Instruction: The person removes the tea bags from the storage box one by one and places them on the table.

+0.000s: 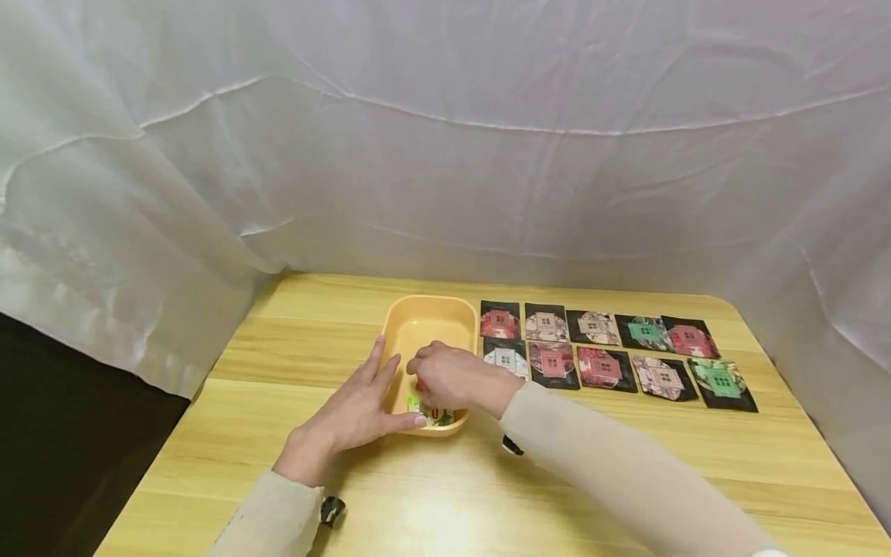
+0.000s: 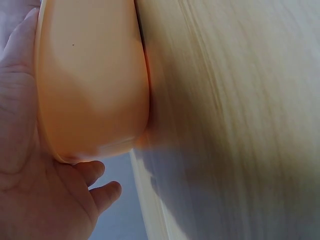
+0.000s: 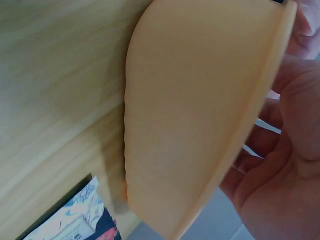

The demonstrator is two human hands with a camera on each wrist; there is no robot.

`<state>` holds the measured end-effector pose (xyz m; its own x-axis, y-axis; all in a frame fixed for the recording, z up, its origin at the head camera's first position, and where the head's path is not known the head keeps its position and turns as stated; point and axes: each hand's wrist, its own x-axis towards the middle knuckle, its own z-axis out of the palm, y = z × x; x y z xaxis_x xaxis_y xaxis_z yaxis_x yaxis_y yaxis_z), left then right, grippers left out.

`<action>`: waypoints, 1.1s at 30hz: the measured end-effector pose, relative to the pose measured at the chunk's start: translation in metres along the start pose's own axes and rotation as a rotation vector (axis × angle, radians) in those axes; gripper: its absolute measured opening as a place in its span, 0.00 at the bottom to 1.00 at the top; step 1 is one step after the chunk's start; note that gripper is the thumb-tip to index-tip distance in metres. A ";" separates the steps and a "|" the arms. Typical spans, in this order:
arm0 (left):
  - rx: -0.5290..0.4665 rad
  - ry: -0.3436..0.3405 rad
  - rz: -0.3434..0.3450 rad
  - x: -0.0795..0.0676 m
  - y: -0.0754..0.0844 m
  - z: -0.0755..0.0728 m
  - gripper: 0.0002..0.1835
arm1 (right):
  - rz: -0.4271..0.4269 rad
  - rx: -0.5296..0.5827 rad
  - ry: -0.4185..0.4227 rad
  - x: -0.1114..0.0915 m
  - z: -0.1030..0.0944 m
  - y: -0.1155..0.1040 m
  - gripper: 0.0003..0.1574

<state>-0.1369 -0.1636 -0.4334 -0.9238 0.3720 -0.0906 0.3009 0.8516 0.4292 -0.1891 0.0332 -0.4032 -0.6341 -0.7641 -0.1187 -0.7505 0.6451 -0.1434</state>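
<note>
A yellow-orange plastic tray point(image 1: 418, 309) stands on the table, its outer walls filling much of both wrist views. My left hand point(image 1: 355, 414) lies along its left side with fingers extended at the rim and the thumb over the near end. Inside the tray, my right hand point(image 1: 455, 377) reaches down with curled fingers. A small red packet point(image 1: 421, 384) shows partly at those fingertips, mostly hidden by the hand. Small green and white packets point(image 1: 437, 418) lie beneath at the tray's near end.
Two rows of black packets with coloured round prints lie right of the tray, such as a red one point(image 1: 500, 321) and a green one point(image 1: 724, 383). The wooden table point(image 1: 278, 387) meets pale curtains point(image 1: 452, 193) at the back and sides.
</note>
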 end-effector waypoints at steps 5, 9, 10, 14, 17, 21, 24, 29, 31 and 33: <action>0.003 -0.001 -0.004 0.000 0.000 -0.001 0.63 | 0.038 -0.085 -0.112 0.007 0.006 -0.004 0.32; 0.007 -0.004 -0.015 0.001 0.001 0.000 0.62 | 0.076 -0.180 -0.093 0.010 0.009 -0.002 0.34; 0.008 -0.003 -0.015 0.001 0.000 0.000 0.62 | 0.089 -0.199 -0.080 0.011 0.010 -0.001 0.34; 0.009 -0.004 -0.024 0.001 0.000 0.000 0.63 | 0.136 -0.207 -0.033 0.013 0.009 0.005 0.36; 0.005 -0.005 -0.026 0.001 0.000 0.000 0.63 | 0.162 -0.167 -0.021 0.014 0.009 0.008 0.37; -0.008 -0.002 -0.028 0.000 0.000 0.000 0.63 | 0.190 -0.100 -0.011 0.013 0.011 0.006 0.42; -0.010 0.005 -0.030 0.000 0.000 0.000 0.63 | 0.189 -0.087 -0.013 0.012 0.015 0.001 0.47; 0.015 0.011 -0.007 0.000 0.000 -0.001 0.63 | 0.174 -0.101 -0.021 0.014 0.022 -0.005 0.49; 0.016 0.009 0.001 0.000 0.000 -0.001 0.63 | 0.170 -0.089 -0.021 0.015 0.023 -0.006 0.50; 0.012 0.008 0.004 0.000 0.000 -0.001 0.62 | 0.166 -0.072 -0.018 0.016 0.023 -0.006 0.49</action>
<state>-0.1368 -0.1640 -0.4320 -0.9244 0.3726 -0.0813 0.3076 0.8546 0.4184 -0.1898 0.0170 -0.4272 -0.7474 -0.6465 -0.1528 -0.6475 0.7604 -0.0501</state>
